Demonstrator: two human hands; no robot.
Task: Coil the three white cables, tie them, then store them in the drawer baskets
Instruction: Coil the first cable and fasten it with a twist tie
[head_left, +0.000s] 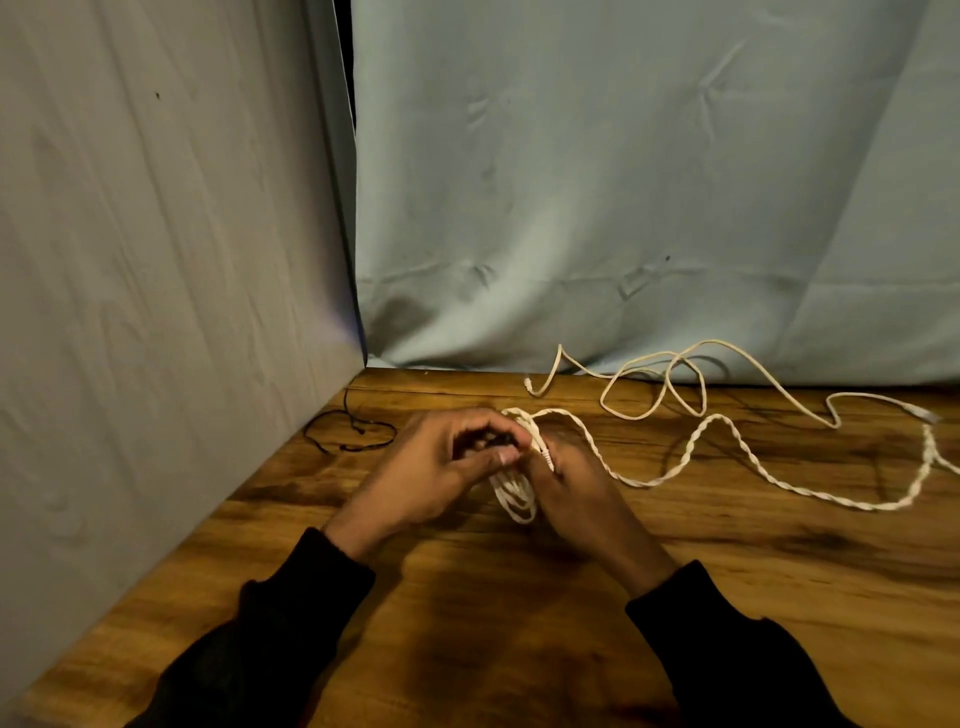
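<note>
The braided white cable (670, 470) is being coiled, and that work is looking only partly done. Both hands are meeting over the near-middle of the desk (467, 597), and this cable is running from them in a long wavy line across the wood toward the desk's right edge. A small bundle of white loops (514, 496) is hanging between the two hands, just above the desk. The left hand (436, 467) is curling its fingers (506, 456) round the top of the bundle, thumb and fingertips pinching together there. The right hand (576, 488) is gripping the loops from the other side, with a strand and what looks like a plug end crossing its knuckles.

A second, smooth white cable (675, 374) is lying loose and untied at the far side of the desk, close to the blue cloth backdrop (623, 182). Whether a third white cable is mixed in with these I cannot tell. A thin black cord (353, 431) is lying at the far left corner of the desk; it may be serving as a tie, but that is a guess.

Judging by this, no cable is tied yet, most of the braided one is waiting to be wound, and everything after that is remaining.

No drawer or basket is showing anywhere around the desk, so their contents cannot be told.
</note>
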